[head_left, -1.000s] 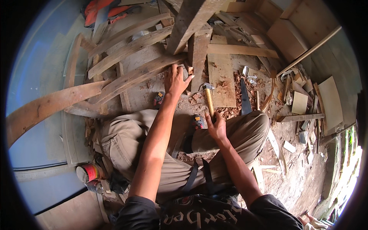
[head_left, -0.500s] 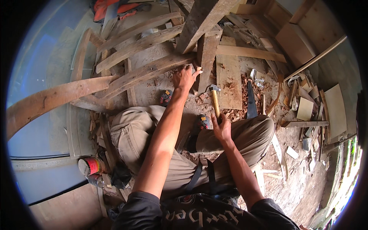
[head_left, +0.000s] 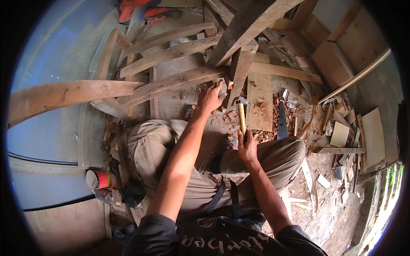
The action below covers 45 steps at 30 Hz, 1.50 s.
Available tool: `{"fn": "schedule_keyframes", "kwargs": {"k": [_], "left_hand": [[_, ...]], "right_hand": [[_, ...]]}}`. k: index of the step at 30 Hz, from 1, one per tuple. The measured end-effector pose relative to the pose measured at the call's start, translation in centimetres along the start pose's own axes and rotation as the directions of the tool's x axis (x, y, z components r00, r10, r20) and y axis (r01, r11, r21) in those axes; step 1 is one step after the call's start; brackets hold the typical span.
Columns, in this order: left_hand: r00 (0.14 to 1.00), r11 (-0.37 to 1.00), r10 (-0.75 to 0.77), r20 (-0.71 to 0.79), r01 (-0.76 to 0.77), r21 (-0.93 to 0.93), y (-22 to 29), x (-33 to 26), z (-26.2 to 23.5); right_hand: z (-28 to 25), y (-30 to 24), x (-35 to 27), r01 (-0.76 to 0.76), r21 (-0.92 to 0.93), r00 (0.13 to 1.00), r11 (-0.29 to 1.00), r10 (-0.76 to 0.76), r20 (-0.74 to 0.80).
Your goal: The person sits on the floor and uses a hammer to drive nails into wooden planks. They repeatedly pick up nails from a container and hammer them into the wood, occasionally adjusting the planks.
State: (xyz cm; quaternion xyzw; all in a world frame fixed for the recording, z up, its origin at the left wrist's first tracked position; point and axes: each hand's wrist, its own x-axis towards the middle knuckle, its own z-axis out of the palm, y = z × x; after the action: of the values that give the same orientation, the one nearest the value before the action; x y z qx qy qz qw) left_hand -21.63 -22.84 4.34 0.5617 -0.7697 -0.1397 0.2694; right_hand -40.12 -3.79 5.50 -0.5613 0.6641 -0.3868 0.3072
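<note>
The left hand [head_left: 210,98] is held at the upper middle of the frame, just below a wooden beam [head_left: 179,85] and near a wooden post [head_left: 241,66]. Its thumb and fingers are parted, but whether anything is pinched between them cannot be told. Close to the fingertips, a small light block [head_left: 230,85] is seen against the post. The right hand [head_left: 247,149] is closed around the lower end of a hammer [head_left: 242,118], just right of the frame's middle. The handle is pointed toward the top of the frame, with the metal head placed at its upper end, near the foot of the post.

To the right of the hammer, a wide board [head_left: 260,102] is laid on the floor, with wood shavings [head_left: 265,135] scattered on and around it. A saw [head_left: 282,121] with a dark blade is seen among the shavings. Below, brown trousers [head_left: 147,145] are worn by the seated person, and a dark shoe [head_left: 230,141] is partly shown near the right hand.

At the lower left, a can [head_left: 101,179] with a red and yellow label is placed near a black bag [head_left: 133,193]. A curved plank [head_left: 72,100] is extended across the left side. Orange cloth [head_left: 126,10] is seen at the upper left.
</note>
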Motion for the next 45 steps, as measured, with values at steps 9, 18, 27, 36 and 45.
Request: {"fn": "schedule_keyframes", "kwargs": {"k": [9, 18, 27, 36, 45], "left_hand": [[0.974, 0.965, -0.184, 0.128, 0.155, 0.211, -4.5, 4.6, -20.9], [0.878, 0.882, -0.399, 0.265, 0.289, 0.374, -11.2, -1.4, -21.3], [0.606, 0.711, -0.654, 0.454, 0.287, 0.641, -10.0, -0.8, -19.8], [0.493, 0.717, -0.681, 0.541, 0.298, 0.631, -9.5, 0.3, -20.8], [0.479, 0.706, -0.692, 0.541, 0.289, 0.647, -9.7, 0.5, -20.8]], "right_hand": [[2.3, 0.0, 4.1, 0.624, -0.467, 0.755, 0.627, -0.637, 0.155], [-0.1, -14.1, 15.4, 0.849, -0.527, 0.496, -0.038, -0.286, 0.820], [0.0, -19.3, 22.0, 0.917, -0.320, 0.350, -0.238, 0.093, 0.932], [-1.0, -21.0, 19.3, 0.869, -0.322, 0.337, -0.376, -0.028, 0.941], [0.5, -21.2, 18.7, 0.829, -0.550, 0.544, -0.097, -0.081, 0.835]]}}
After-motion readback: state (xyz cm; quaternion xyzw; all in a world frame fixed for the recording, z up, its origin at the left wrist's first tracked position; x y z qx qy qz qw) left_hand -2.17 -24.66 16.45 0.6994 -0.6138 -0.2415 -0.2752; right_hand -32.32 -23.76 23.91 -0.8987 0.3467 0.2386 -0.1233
